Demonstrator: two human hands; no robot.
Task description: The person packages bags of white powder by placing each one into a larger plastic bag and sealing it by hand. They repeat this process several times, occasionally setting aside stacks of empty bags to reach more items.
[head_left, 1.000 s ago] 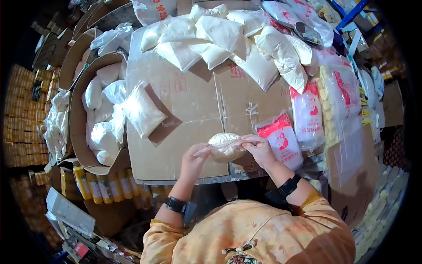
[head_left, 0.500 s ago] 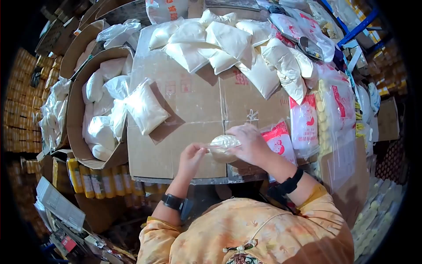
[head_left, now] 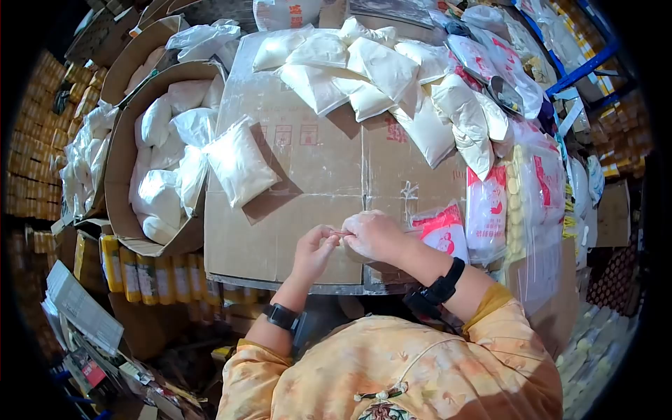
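My left hand (head_left: 313,250) and my right hand (head_left: 374,236) meet over the near edge of a flattened cardboard worktop (head_left: 308,161). Both pinch the top strip of a small clear bag of white powder (head_left: 352,225). My right hand covers most of that bag, so only a sliver shows between the fingers. One sealed white powder bag (head_left: 239,162) lies apart at the left of the cardboard, beside an open carton.
A heap of filled white bags (head_left: 381,77) lies at the far side. A cardboard carton (head_left: 120,175) on the left holds sealed bags. Empty red-printed bags (head_left: 442,227) lie by my right hand, more at right (head_left: 490,203). Yellow packets (head_left: 143,273) are stacked below the table edge.
The powder bag was held up between both hands with its top stretched out; my right hand has since moved over it, hiding most of it. The camera view shifted slightly downward.
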